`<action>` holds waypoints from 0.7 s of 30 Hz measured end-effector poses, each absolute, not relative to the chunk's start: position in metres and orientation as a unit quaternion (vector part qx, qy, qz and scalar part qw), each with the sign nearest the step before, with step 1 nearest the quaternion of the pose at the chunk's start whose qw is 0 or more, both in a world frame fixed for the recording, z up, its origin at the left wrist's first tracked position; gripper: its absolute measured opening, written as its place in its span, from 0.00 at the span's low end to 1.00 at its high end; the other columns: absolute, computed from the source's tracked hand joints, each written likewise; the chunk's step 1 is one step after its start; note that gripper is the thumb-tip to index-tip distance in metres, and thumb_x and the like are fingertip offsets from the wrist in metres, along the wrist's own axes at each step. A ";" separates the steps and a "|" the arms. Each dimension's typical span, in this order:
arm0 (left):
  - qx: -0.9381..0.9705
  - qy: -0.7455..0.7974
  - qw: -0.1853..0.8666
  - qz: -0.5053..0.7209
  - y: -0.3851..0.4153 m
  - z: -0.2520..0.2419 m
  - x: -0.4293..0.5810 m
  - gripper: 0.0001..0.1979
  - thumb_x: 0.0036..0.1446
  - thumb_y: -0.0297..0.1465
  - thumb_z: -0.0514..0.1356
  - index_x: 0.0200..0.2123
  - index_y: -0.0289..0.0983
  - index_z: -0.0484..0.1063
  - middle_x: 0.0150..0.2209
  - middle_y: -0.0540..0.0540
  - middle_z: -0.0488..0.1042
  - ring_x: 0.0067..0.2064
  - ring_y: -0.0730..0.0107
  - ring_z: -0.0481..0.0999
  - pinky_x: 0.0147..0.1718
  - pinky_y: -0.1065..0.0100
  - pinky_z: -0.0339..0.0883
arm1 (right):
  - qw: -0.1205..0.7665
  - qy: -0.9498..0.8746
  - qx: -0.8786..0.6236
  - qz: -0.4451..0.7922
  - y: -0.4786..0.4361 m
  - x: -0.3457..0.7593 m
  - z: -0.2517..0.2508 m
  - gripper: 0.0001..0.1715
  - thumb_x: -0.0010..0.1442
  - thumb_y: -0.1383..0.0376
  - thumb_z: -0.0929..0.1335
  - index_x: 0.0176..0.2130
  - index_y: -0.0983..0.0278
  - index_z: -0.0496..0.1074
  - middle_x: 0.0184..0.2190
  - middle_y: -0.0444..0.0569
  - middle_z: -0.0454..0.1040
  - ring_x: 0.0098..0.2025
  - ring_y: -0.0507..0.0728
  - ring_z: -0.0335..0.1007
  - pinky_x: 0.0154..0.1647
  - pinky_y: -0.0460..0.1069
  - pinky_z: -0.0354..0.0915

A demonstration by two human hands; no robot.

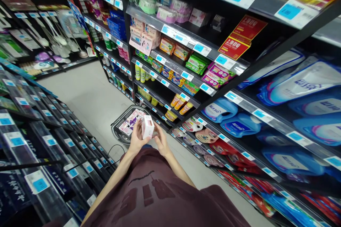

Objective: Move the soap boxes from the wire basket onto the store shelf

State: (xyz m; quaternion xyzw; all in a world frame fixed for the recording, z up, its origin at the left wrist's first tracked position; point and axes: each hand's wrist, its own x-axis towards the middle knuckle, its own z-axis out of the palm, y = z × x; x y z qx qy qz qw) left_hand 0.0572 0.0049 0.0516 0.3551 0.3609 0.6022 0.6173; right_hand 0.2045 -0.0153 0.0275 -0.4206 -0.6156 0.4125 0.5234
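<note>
A small white box (147, 127) with pinkish print is held up in front of my body, over the near edge of a black shopping basket. My left hand (136, 139) is closed around its left side, thumb across the lower edge. On the other side, my right hand (161, 139) has curved fingers against the box's right edge. The black basket (115, 130) has perforated walls. Inside it lie flat pink and white packs (129, 120) with dark purple patches; my left hand and the box partly cover them.
Shelves of boxed soap (197, 64) and blue detergent bottles (241, 125) rise along the right. Another shelf rack (49, 141) with price tags runs close on the left. Grey floor (80, 88) lies between them. Brushes (57, 35) hang at the aisle's far end.
</note>
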 end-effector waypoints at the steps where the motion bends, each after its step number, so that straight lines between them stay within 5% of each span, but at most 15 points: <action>1: 0.368 0.368 0.603 0.605 0.004 0.056 0.058 0.50 0.32 0.28 0.78 0.62 0.42 0.67 0.63 0.37 0.67 0.68 0.41 0.61 0.65 0.51 0.57 | 0.520 -0.619 -0.429 0.403 -0.015 0.205 0.026 0.41 0.67 0.39 0.59 0.68 0.59 0.59 0.63 0.58 0.69 0.57 0.63 0.74 0.45 0.54 0.77; 6: 0.525 0.454 0.427 0.580 0.001 0.065 0.057 0.44 0.32 0.30 0.78 0.57 0.39 0.71 0.57 0.38 0.67 0.64 0.41 0.64 0.65 0.48 0.58 | 0.536 -0.620 -0.458 0.344 -0.015 0.205 0.017 0.35 0.70 0.42 0.57 0.56 0.63 0.73 0.51 0.57 0.79 0.51 0.63 0.76 0.53 0.57 0.72; 12: 0.654 0.512 0.150 0.536 0.003 0.058 0.049 0.46 0.36 0.32 0.76 0.60 0.39 0.64 0.55 0.39 0.64 0.59 0.47 0.68 0.59 0.47 0.65 | 0.526 -0.590 -0.477 0.384 -0.013 0.203 0.024 0.29 0.73 0.49 0.56 0.55 0.61 0.74 0.49 0.54 0.77 0.50 0.61 0.74 0.55 0.56 0.69; 17: 0.661 0.515 0.116 0.533 0.003 0.057 0.048 0.47 0.37 0.33 0.76 0.61 0.39 0.63 0.55 0.38 0.63 0.58 0.48 0.69 0.57 0.48 0.69 | 0.515 -0.583 -0.496 0.386 -0.012 0.202 0.027 0.29 0.72 0.46 0.56 0.49 0.61 0.75 0.39 0.52 0.76 0.39 0.59 0.72 0.43 0.52 0.71; 21: 0.649 0.525 0.131 0.535 0.003 0.057 0.049 0.47 0.36 0.35 0.76 0.61 0.39 0.63 0.55 0.38 0.63 0.59 0.47 0.69 0.58 0.48 0.68 | 0.504 -0.587 -0.506 0.382 -0.010 0.203 0.024 0.30 0.71 0.45 0.56 0.47 0.61 0.75 0.39 0.52 0.75 0.39 0.59 0.72 0.42 0.52 0.71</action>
